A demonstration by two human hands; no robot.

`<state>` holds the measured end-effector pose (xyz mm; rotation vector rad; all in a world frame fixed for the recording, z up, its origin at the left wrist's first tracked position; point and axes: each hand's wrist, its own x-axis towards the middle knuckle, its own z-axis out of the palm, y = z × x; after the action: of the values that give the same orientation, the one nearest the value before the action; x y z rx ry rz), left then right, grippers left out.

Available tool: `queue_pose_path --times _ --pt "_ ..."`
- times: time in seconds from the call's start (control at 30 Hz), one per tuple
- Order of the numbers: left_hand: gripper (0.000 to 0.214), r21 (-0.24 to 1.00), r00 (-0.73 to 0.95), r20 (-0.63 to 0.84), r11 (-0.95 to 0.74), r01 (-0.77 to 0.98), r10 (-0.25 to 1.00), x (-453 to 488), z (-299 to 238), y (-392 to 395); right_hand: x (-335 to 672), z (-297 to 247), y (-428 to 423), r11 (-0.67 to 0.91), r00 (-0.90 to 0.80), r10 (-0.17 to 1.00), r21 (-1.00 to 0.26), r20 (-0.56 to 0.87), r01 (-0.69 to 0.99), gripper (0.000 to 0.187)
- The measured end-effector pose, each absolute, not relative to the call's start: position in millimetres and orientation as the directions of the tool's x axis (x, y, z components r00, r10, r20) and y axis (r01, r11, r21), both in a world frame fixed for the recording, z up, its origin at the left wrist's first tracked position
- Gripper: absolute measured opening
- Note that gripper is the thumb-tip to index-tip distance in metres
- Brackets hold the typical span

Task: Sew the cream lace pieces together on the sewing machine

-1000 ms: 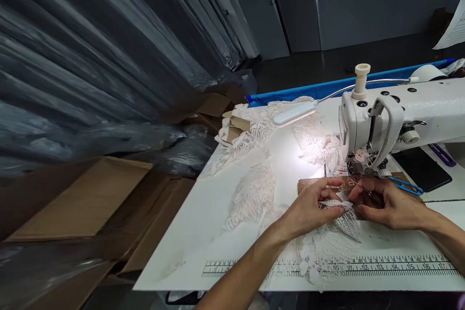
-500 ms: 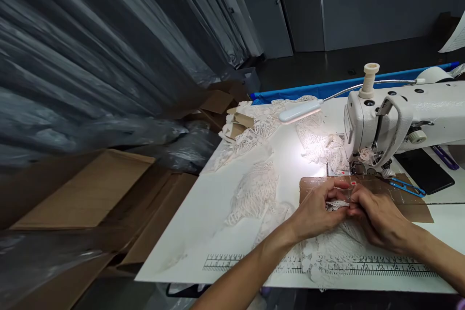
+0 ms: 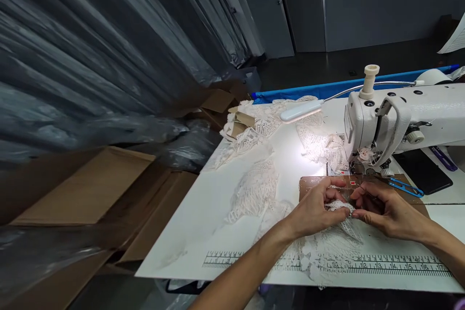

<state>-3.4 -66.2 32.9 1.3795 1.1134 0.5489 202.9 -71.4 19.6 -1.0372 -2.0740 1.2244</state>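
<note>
My left hand [image 3: 316, 208] and my right hand [image 3: 385, 210] meet over a piece of white lace [image 3: 336, 235] that lies on the white sewing table [image 3: 203, 213]. Both hands pinch the lace's upper edge between thumb and fingers, just in front of the sewing machine [image 3: 399, 116]. The lace spreads toward me across the printed ruler [image 3: 363, 264] at the table's near edge. A brown taped patch [image 3: 308, 184] lies under my fingers, below the needle area.
More lace pieces [image 3: 254, 186] lie across the table's left and back. A gooseneck lamp [image 3: 301, 110] shines on them. Blue thread snips [image 3: 405, 185] and a dark phone [image 3: 423, 172] sit right of the needle. Cardboard boxes [image 3: 83, 189] and grey plastic sheeting fill the left.
My hands came together on the lace half a second ago; now the right hand has drawn slightly apart again, still on the lace. The camera view shifted a little.
</note>
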Motion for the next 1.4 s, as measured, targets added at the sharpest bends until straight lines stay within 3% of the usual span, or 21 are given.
queue_pose_path --times 0.1,0.2,0.3,0.4,0.5,0.6,0.7,0.8,0.87,0.97,1.07,1.27,1.4 --pt "0.049 0.941 0.432 -0.277 0.151 0.302 0.858 -2.3 32.5 -67.2 199.8 19.0 -70.0 0.351 -0.589 0.805 -0.858 0.072 0.375 0.021" --pt "0.05 0.948 0.444 -0.248 0.121 0.296 0.861 -1.7 30.6 -67.9 194.6 17.0 -71.1 0.539 -0.609 0.759 -0.746 0.23 0.391 0.018" --pt "0.049 0.952 0.445 -0.223 0.095 0.292 0.867 -1.1 28.8 -69.2 188.9 14.1 -74.3 0.771 -0.65 0.633 -0.424 0.42 0.476 0.019" --pt "0.048 0.961 0.508 -0.249 0.146 0.235 0.825 0.8 29.6 -72.0 186.4 9.7 -73.4 0.837 -0.702 0.487 -0.047 0.519 0.546 0.027" --pt "0.049 0.948 0.636 -0.313 0.27 0.168 0.706 3.0 32.3 -74.3 188.5 4.5 -67.7 0.778 -0.656 0.487 0.055 0.577 0.626 0.023" --pt "0.051 0.945 0.598 -0.32 0.29 0.149 0.735 1.1 34.1 -72.2 192.6 2.6 -64.7 0.737 -0.537 0.543 -0.059 0.646 0.673 0.018" --pt "0.05 0.956 0.458 -0.293 0.248 0.158 0.839 -5.3 33.6 -67.0 196.3 8.4 -68.2 0.716 -0.392 0.658 -0.375 0.643 0.589 0.016" --pt "0.049 0.962 0.406 -0.263 0.207 0.176 0.875 -10.1 32.4 -65.1 199.3 18.2 -72.6 0.518 -0.394 0.84 -0.769 0.374 0.375 0.031" --pt "0.05 0.965 0.403 -0.25 0.194 0.176 0.88 -10.1 32.8 -66.6 200.4 21.7 -73.4 0.329 -0.438 0.884 -0.885 0.166 0.329 0.033" --pt "0.049 0.97 0.414 -0.23 0.174 0.17 0.881 -7.3 34.9 -70.1 200.4 18.3 -71.6 0.152 -0.451 0.891 -0.903 -0.05 0.402 0.035" --pt "0.048 0.975 0.408 -0.209 0.157 0.158 0.889 -5.8 36.4 -70.9 198.4 11.7 -67.8 0.07 -0.496 0.855 -0.914 -0.152 0.401 0.032" --pt "0.038 0.976 0.297 -0.163 0.11 0.186 0.941 -12.8 34.9 -64.5 184.8 15.8 -59.5 0.145 -0.515 0.854 -0.914 -0.077 0.378 0.028" --pt "0.042 0.977 0.291 -0.119 0.06 0.205 0.949 -24.0 34.0 -62.2 166.8 19.3 -57.5 0.292 -0.502 0.861 -0.881 0.074 0.372 0.028"
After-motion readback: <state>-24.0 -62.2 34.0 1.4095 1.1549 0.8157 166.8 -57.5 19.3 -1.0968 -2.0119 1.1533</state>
